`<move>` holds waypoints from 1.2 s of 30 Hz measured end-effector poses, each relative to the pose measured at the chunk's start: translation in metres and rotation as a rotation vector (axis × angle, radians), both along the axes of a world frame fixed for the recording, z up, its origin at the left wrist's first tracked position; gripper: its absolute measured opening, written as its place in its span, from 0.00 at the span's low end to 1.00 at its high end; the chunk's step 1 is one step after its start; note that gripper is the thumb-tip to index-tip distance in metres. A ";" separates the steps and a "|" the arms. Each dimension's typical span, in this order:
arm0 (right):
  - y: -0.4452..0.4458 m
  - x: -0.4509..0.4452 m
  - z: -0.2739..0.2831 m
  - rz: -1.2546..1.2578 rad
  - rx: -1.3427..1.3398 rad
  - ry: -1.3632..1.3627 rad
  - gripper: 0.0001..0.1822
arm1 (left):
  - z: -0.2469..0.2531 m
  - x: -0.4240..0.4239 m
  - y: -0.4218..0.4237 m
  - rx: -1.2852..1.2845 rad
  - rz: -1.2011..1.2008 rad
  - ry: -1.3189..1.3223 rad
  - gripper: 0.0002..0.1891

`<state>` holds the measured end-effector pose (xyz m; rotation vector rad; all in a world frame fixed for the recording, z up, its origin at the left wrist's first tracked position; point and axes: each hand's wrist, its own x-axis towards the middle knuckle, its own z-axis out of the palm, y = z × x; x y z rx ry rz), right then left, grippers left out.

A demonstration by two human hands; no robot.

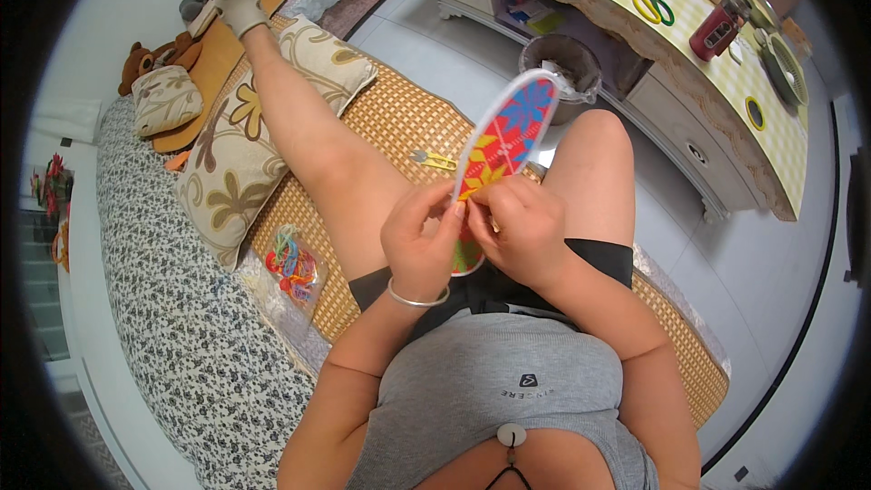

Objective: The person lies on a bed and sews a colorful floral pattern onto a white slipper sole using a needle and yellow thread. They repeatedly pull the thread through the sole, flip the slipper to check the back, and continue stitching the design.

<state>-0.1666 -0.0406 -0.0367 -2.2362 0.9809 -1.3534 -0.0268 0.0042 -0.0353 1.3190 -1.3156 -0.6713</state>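
A brightly patterned shoe insole [507, 129] with a white edge stands tilted above my lap. My left hand [423, 235] grips its left edge, thumb and fingers on the rim. My right hand [520, 224] is closed at its patterned face, fingertips pinched near the yellow part; whether a needle or thread is between them cannot be seen. Yellow-handled thread snips [434, 160] lie on the woven seat mat by my left thigh. A clear plastic bag of coloured embroidery thread [297, 269] rests on the mat at the left.
Patterned cushions [238, 184] lie along the sofa, near a teddy bear [143, 68]. A lined waste bin [561, 64] stands by the cabinet. On the checked tablecloth [776, 143] are scissors [653, 3], a red bottle [718, 30], a roll of tape [754, 113] and a basket [782, 71].
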 end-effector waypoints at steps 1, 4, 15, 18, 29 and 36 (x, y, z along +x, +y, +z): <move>-0.001 0.001 -0.001 -0.006 -0.019 -0.032 0.10 | -0.001 0.000 0.001 0.021 0.011 0.048 0.13; -0.007 0.001 0.001 -0.056 -0.054 -0.147 0.07 | -0.002 0.005 -0.003 0.047 0.026 0.174 0.13; -0.003 0.003 -0.008 0.359 1.525 -1.271 0.14 | -0.003 0.012 -0.009 0.221 -0.272 0.762 0.12; -0.004 0.005 -0.018 0.346 1.617 -1.418 0.12 | -0.004 0.013 -0.008 0.246 -0.294 0.748 0.12; -0.080 -0.182 -0.035 0.518 1.104 -2.004 0.04 | -0.010 0.115 -0.015 0.044 0.129 0.892 0.15; -0.072 -0.377 -0.089 -0.527 0.533 -1.555 0.11 | -0.009 0.210 0.006 0.038 0.142 1.102 0.19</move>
